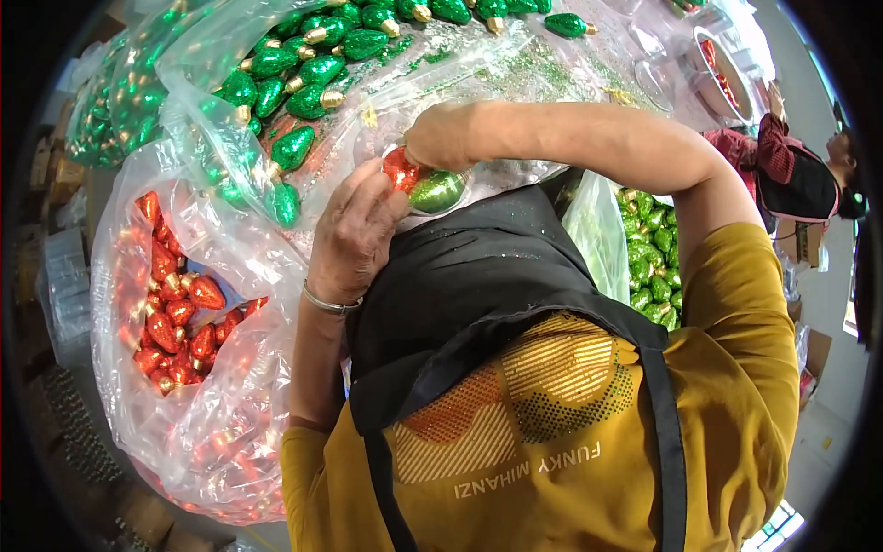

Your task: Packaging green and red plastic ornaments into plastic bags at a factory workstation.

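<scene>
Close in front of my apron, my left hand (pixel 354 225), with a bracelet at the wrist, is closed at the side of a red glittery bulb-shaped ornament (pixel 401 169). My right hand (pixel 445 135) bends down over the same ornament from above, its fingers curled and their tips mostly hidden. Just below it, a green glittery ornament (pixel 438 192) lies within what looks like a clear rounded wrap or container, touching the red one. Several more green ornaments with gold caps (pixel 320 70) lie on the plastic-covered table (pixel 497 87) beyond my hands.
A clear plastic bag (pixel 120 304) of red ornaments stands at my left. Another bag of green ornaments (pixel 648 248) is at my right, and one more (pixel 110 110) lies far left. A bowl (pixel 722 78) with red pieces sits at the far right, near another person (pixel 791 175).
</scene>
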